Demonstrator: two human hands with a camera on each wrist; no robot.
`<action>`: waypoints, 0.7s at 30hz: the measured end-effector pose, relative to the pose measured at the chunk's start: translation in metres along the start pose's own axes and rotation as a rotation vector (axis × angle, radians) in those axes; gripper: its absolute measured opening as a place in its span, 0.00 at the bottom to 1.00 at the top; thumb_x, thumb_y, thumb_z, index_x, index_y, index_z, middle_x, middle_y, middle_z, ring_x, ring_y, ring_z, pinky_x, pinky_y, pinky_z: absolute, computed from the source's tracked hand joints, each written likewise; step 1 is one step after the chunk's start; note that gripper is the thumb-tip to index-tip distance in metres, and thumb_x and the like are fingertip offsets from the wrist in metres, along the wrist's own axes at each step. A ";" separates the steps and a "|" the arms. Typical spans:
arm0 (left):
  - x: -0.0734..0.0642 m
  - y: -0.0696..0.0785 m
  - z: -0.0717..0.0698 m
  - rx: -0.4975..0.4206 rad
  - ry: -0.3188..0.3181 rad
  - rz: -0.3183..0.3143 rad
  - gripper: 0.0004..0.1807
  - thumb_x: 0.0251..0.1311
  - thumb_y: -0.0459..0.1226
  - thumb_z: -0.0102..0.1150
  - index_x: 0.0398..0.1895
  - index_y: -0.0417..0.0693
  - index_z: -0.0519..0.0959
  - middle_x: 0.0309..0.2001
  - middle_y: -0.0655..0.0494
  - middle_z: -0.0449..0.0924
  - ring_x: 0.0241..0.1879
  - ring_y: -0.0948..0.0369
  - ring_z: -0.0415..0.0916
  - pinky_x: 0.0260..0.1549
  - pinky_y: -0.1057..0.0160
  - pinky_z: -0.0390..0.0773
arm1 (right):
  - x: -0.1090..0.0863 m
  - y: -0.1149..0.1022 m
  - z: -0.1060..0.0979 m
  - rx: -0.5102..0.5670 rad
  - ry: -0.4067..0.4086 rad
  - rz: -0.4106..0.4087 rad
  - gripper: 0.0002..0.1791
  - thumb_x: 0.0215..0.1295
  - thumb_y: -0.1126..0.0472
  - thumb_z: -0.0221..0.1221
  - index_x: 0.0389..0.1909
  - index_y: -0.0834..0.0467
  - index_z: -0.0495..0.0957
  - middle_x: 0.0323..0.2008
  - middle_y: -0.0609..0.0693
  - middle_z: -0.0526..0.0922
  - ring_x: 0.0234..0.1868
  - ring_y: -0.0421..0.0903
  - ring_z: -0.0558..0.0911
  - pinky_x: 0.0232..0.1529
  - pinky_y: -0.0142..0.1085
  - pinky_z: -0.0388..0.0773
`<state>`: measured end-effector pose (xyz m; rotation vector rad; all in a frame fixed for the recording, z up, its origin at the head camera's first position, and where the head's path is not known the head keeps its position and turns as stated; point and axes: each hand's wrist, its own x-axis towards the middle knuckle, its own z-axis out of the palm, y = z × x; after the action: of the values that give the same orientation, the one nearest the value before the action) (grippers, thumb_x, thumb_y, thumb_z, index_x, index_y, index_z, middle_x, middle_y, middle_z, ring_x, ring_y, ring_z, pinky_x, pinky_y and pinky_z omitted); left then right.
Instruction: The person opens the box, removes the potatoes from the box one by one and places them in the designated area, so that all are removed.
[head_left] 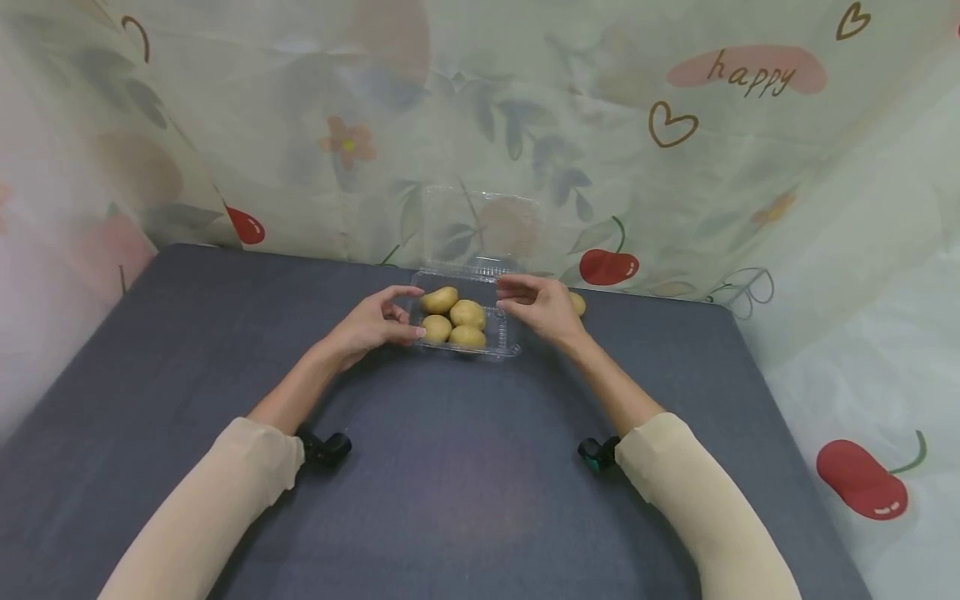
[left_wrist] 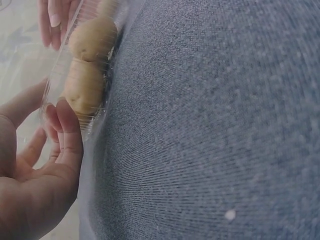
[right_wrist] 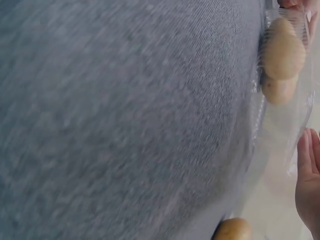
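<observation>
A clear plastic clamshell box (head_left: 495, 333) lies near the table's far edge, its hinged lid (head_left: 480, 221) raised against the curtain behind. Several potatoes (head_left: 467, 314) sit in its left part, while the right part shows bare plastic. My left hand (head_left: 367, 327) holds the box by its left side, thumb at the front corner and index finger toward the back. Over the right rim is my right hand (head_left: 543, 307), fingers fairly straight and nothing seen in them. Just beyond that hand, a lone potato (head_left: 577, 303) rests on the table, partly hidden.
A dark grey cloth covers the table (head_left: 465, 467). A pale patterned curtain (head_left: 300, 108) hangs right behind the far edge and along both sides. Black wrist cameras (head_left: 327, 450) are strapped at both sleeve cuffs.
</observation>
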<state>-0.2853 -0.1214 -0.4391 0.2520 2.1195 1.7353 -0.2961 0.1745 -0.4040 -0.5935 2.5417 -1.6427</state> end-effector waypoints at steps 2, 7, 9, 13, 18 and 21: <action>0.000 0.000 0.000 0.001 -0.004 0.002 0.39 0.60 0.34 0.70 0.73 0.51 0.63 0.38 0.46 0.73 0.38 0.51 0.77 0.49 0.49 0.82 | 0.001 0.000 0.002 -0.020 -0.018 0.014 0.24 0.64 0.71 0.64 0.61 0.70 0.75 0.56 0.67 0.79 0.54 0.60 0.82 0.50 0.38 0.83; 0.001 0.000 0.000 0.002 -0.005 0.004 0.39 0.60 0.34 0.70 0.73 0.51 0.63 0.38 0.46 0.73 0.38 0.51 0.77 0.49 0.49 0.82 | 0.008 0.011 0.007 -0.072 -0.040 0.047 0.26 0.64 0.65 0.67 0.62 0.64 0.76 0.58 0.61 0.80 0.56 0.57 0.82 0.52 0.36 0.82; 0.001 0.000 0.000 0.001 -0.004 0.003 0.39 0.60 0.34 0.70 0.73 0.52 0.63 0.38 0.46 0.73 0.38 0.51 0.77 0.48 0.49 0.82 | 0.009 0.010 0.009 -0.082 -0.045 0.055 0.26 0.64 0.65 0.67 0.63 0.64 0.75 0.58 0.60 0.80 0.56 0.56 0.82 0.52 0.35 0.82; 0.000 0.001 -0.001 0.004 -0.004 0.002 0.39 0.60 0.34 0.69 0.73 0.51 0.63 0.38 0.46 0.73 0.39 0.50 0.77 0.48 0.49 0.82 | 0.011 0.009 0.014 -0.110 -0.076 0.072 0.27 0.64 0.64 0.67 0.64 0.64 0.74 0.58 0.60 0.80 0.56 0.54 0.82 0.51 0.34 0.82; -0.001 0.002 0.000 0.003 -0.007 -0.002 0.38 0.60 0.34 0.69 0.73 0.52 0.63 0.39 0.45 0.73 0.39 0.50 0.77 0.48 0.49 0.82 | 0.013 0.007 0.020 -0.156 -0.093 0.092 0.27 0.64 0.63 0.67 0.64 0.64 0.75 0.58 0.61 0.80 0.55 0.53 0.82 0.51 0.35 0.82; -0.001 0.002 0.000 0.002 -0.002 -0.008 0.38 0.60 0.34 0.70 0.72 0.52 0.64 0.39 0.45 0.73 0.39 0.50 0.77 0.48 0.49 0.82 | 0.015 0.006 0.023 -0.186 -0.086 0.099 0.27 0.63 0.61 0.68 0.63 0.63 0.76 0.57 0.61 0.81 0.55 0.52 0.83 0.51 0.35 0.82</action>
<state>-0.2847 -0.1211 -0.4369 0.2456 2.1183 1.7277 -0.3059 0.1510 -0.4170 -0.5291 2.6326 -1.3301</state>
